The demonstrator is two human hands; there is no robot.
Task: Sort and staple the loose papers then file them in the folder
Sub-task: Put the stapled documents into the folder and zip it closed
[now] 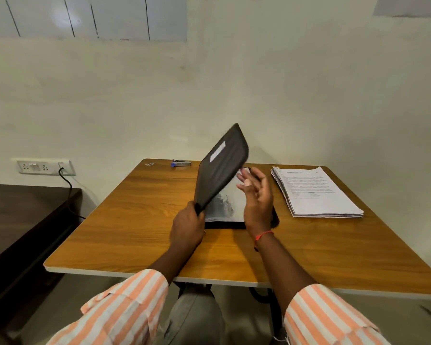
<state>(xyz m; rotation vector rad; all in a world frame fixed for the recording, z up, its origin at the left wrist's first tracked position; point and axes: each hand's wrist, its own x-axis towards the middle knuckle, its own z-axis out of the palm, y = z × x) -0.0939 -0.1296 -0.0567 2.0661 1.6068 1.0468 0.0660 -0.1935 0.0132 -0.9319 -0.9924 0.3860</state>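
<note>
A black folder (222, 168) lies at the middle of the wooden table (135, 220), its cover lifted at a steep angle. My left hand (187, 227) grips the cover's near corner. Inside, a clear sleeve with a grey printed sheet (224, 205) shows. My right hand (256, 195) hovers over the folder's right side with fingers spread and relaxed, holding nothing. A stack of printed papers (316, 192) rests on the table to the right. A small stapler (182, 163) with a blue end sits at the far edge.
A dark wooden desk (23, 220) stands to the left of the table. On the wall, a socket plate (45, 167) has a black cable (69, 192) hanging down. The wall runs right behind the table's far edge.
</note>
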